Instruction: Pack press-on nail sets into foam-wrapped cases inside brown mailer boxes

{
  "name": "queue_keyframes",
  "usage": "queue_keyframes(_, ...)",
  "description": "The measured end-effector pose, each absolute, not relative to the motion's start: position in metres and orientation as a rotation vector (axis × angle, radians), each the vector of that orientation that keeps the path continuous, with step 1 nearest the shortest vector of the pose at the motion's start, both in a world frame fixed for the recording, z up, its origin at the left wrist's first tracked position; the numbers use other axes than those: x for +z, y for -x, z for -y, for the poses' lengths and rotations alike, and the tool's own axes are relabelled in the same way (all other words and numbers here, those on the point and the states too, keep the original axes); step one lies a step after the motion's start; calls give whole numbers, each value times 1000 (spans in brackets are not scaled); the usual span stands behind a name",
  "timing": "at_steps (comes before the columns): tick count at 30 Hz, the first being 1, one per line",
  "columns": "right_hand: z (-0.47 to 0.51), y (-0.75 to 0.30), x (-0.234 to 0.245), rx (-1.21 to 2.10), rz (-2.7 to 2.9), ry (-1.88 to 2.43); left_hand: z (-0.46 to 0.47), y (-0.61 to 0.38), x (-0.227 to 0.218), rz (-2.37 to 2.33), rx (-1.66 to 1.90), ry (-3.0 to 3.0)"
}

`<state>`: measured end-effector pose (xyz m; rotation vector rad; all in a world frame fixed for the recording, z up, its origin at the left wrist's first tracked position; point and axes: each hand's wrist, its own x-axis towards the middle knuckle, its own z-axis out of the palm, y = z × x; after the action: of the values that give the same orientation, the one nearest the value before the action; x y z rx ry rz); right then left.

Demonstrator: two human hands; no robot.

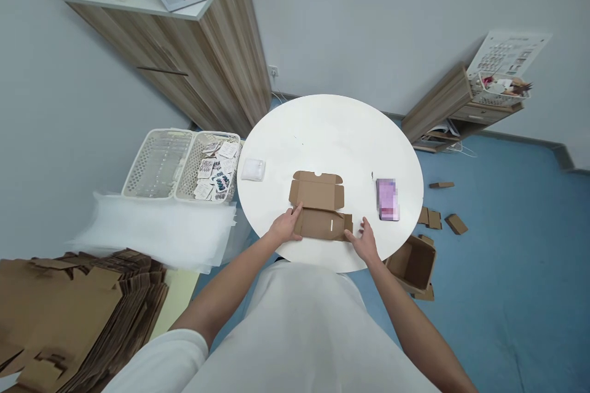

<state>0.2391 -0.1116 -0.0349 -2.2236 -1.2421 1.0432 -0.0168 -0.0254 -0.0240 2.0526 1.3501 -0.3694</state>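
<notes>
A flat brown cardboard box blank (319, 204) lies partly folded on the round white table (332, 135), near its front edge. My left hand (286, 226) grips the blank's near-left corner, fingers curled on the folded-up front flap. My right hand (364, 238) rests at the blank's near-right corner with its fingers spread against the cardboard edge. A small clear plastic packet (253, 169) lies on the table to the left. A pink and purple phone-sized object (388, 199) lies to the right of the blank.
Two white baskets (159, 163), one with several printed cards (216, 171), stand left of the table. Stacked flat cardboard (69, 313) and clear sheets (157, 230) lie at lower left. An open carton (412, 265) and cardboard scraps (442, 218) sit on the blue floor. Wooden cabinets stand behind.
</notes>
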Motion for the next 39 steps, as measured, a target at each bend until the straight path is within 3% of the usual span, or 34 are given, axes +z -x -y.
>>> queue_keyframes(4, 118, -241, -41, 1415, 992, 2079, 26, 15, -26, -1375, -383, -2051)
queue_keyframes(14, 106, -227, -23, 1149, 1513, 2279, 29, 12, -19, -1389, -406, -2016)
queue_keyframes(19, 105, -227, -14, 1195, 1597, 2381, 31, 10, -19, -1397, -396, -2010)
queue_keyframes(31, 100, -221, -13, 1293, 1120, 2205, 32, 5, -19, -1411, -362, -1960)
queue_keyframes(36, 91, -222, -24, 1242, 1203, 2197, 33, 3, -20, -1400, -373, -1964)
queue_keyframes(39, 88, -224, -27, 1377, 1243, 2114, 31, 4, -21, -1404, -370, -1974)
